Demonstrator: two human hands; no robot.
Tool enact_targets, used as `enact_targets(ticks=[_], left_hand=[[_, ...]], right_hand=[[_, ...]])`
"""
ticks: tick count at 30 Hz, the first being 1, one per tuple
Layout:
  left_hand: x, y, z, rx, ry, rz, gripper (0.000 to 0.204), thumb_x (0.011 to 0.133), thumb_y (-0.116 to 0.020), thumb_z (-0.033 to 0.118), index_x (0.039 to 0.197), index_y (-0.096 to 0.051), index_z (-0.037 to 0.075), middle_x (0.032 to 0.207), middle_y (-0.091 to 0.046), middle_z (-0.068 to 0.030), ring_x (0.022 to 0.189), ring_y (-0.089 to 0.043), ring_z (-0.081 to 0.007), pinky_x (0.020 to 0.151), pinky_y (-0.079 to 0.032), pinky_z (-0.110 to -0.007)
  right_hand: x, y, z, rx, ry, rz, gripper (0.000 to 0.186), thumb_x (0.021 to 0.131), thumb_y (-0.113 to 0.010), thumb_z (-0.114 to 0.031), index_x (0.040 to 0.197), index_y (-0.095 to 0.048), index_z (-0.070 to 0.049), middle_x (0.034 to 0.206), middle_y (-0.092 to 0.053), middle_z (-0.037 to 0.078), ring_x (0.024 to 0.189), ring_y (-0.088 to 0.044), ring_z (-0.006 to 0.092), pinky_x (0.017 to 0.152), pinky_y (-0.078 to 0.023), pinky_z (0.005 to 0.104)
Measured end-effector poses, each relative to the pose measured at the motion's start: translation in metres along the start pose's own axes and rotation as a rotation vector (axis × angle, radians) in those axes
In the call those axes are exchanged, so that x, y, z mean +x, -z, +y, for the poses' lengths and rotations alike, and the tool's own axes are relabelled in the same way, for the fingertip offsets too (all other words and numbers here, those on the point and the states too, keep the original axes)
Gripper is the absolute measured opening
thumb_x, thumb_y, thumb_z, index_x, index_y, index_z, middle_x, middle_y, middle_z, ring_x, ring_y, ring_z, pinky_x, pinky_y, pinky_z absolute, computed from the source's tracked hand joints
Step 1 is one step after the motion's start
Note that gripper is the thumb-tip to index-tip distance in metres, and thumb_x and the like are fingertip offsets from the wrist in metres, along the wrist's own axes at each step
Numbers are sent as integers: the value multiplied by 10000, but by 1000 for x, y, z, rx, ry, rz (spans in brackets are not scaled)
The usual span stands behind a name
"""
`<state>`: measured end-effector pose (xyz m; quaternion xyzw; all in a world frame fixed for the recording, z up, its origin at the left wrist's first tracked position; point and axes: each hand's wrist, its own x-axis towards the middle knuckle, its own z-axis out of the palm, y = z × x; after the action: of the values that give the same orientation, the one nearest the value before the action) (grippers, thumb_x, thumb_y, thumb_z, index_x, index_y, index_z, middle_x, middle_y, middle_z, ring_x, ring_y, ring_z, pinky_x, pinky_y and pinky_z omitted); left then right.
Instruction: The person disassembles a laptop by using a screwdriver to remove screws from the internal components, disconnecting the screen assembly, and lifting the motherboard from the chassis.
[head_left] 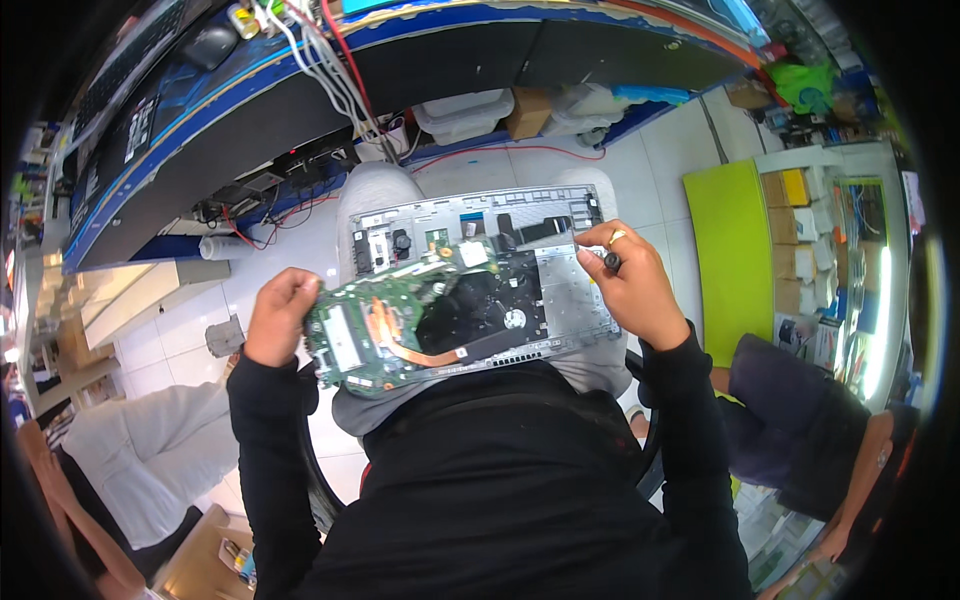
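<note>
An opened silver laptop chassis (572, 308) rests across my lap. My left hand (283, 312) is closed on the left edge of a green laptop motherboard (352, 306), which sits tilted over the chassis's left part. A copper heat pipe (398, 343) runs along the board. My right hand (634, 283) is closed at the chassis's right side, with a ring on one finger. Between its fingers shows the dark round end of what looks like a screwdriver (611, 260); its tip cannot be made out.
Ahead stands a dark workbench (440, 75) with hanging white and red cables (335, 85). Beneath it are a clear plastic bin (463, 115) and a cardboard box (528, 112). A green panel (725, 260) and shelves stand at right. Other people sit at both sides.
</note>
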<state>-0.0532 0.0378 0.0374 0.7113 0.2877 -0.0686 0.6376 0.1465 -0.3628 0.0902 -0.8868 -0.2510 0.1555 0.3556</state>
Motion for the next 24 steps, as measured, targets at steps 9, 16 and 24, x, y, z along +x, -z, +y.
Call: enact_targets(ticks=[9,16,24], left_hand=[[-15,33,41,21,-111,94,194,1083,-603,223,1058,-647,36,892,-601,42,786,-498,-48,711,-398,-237],[-22,25,64,52,-179,48,208,1092,-597,238,1033,-636,43,897,-580,51,814,-481,-43,745,-379,-223],[-14,36,62,-158,-180,55,182,1103,-602,235,1086,-628,56,933,-594,42,812,-529,-43,751,-422,-212]], right_hand=[[-7,-27,14,109,-52,-96,223,976,-738,-168,1127,-743,-4,1050,-706,102,813,-668,254,763,-534,353],[23,-45,-13,756,-193,-545,659,932,-814,-219,1504,-552,-23,1054,-681,71,650,-565,57,569,-452,239],[51,-45,-37,1034,-79,-562,648,929,-821,-165,1455,-511,53,900,-686,49,608,-557,75,567,-455,233]])
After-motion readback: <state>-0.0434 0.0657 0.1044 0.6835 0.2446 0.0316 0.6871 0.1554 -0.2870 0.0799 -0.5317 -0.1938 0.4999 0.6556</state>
